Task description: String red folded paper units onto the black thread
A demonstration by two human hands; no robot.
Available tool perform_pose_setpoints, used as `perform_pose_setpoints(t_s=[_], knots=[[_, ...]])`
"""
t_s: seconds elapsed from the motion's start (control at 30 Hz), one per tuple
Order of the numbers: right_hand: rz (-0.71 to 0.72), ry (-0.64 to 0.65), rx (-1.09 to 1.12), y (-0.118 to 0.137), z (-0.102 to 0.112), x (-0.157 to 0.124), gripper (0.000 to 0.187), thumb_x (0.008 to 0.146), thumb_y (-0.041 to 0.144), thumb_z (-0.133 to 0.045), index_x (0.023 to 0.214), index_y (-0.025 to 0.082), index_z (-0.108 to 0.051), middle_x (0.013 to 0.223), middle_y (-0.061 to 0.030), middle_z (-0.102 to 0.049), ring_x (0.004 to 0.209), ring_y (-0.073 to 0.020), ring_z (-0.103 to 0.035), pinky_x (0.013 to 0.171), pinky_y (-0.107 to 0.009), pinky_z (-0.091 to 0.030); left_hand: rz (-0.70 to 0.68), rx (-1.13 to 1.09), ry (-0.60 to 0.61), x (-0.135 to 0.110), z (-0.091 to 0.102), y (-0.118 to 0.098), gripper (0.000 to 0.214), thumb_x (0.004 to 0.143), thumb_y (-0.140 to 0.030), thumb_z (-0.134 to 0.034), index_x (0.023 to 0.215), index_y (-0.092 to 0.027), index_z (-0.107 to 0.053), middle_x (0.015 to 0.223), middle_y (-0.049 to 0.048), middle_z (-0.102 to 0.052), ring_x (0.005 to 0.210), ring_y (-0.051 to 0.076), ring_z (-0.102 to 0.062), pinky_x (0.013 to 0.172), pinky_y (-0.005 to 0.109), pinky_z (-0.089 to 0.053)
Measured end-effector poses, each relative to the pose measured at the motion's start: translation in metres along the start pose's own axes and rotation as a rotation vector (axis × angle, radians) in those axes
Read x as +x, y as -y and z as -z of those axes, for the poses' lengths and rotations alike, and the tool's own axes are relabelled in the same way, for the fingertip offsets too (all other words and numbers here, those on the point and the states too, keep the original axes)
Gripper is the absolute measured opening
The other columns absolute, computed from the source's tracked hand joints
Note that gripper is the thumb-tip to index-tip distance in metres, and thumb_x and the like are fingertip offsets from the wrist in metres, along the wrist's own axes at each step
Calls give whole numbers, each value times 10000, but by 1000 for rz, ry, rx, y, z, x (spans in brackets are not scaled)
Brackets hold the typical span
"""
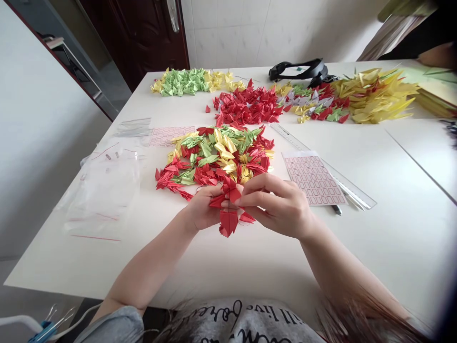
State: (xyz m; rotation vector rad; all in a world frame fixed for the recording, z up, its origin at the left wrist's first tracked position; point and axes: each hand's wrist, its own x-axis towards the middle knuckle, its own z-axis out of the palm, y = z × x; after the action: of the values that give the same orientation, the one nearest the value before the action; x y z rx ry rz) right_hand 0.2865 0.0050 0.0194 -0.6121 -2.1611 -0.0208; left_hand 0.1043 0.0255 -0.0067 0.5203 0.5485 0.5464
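While the wrists are hovering over the white table at the centre of the frame, the left hand and right hand are both pinching a cluster of red paper cranes, fingertips closed on it. It is looking featherlight and easily crushed, so gripping lightly by the folded edges seems wise, the mixed pile lying just behind
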Motion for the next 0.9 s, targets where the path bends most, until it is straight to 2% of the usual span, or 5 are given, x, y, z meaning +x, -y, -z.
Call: perform_pose_setpoints(t_s=[0.27, 0.4, 0.6, 0.73, 0.9], knots=[[-62, 7, 135, -5, 1, 3, 175, 837, 26, -603, 872, 190, -553, 1093, -93, -671, 1023, -215, -653, 844, -374, -556, -148, 151, -168, -1, -7, -4, 232, 838, -258, -605, 646, -134, -568, 612, -3, -467, 514, 71, -427, 500, 178, -393], [-179, -27, 173, -9, 3, 1, 204, 838, 20, -582, 888, 211, -534, 888, -30, -698, 838, -174, -677, 718, -322, -561, -148, 218, -206, -3, -3, -11, 213, 848, -282, -590, 701, -127, -583, 587, 0, -518, 440, 45, -372, 448, 168, -363], [-204, -93, 64, -16, 9, 4, 163, 864, 77, -584, 912, 229, -617, 862, -33, -666, 775, -164, -650, 695, -320, -544, -212, 229, -153, -8, -1, -25, 140, 808, -235, -658, 864, -108, -649, 641, 28, -610, 483, 78, -540, 415, 148, -400], [-197, -109, 25, -16, 9, 6, 168, 869, 75, -571, 871, 230, -635, 856, -34, -634, 755, -151, -631, 669, -309, -536, -249, 186, -77, -10, 1, -26, 64, 790, -157, -653, 842, -121, -650, 638, 5, -590, 509, 78, -575, 460, 146, -462], [-260, -88, 82, -15, 9, 5, 203, 840, 60, -581, 953, 217, -642, 872, -44, -617, 762, -148, -618, 679, -303, -542, -261, 148, -116, -9, 2, -27, 171, 821, -96, -606, 947, -122, -718, 658, 17, -627, 556, 71, -609, 507, 124, -500]])
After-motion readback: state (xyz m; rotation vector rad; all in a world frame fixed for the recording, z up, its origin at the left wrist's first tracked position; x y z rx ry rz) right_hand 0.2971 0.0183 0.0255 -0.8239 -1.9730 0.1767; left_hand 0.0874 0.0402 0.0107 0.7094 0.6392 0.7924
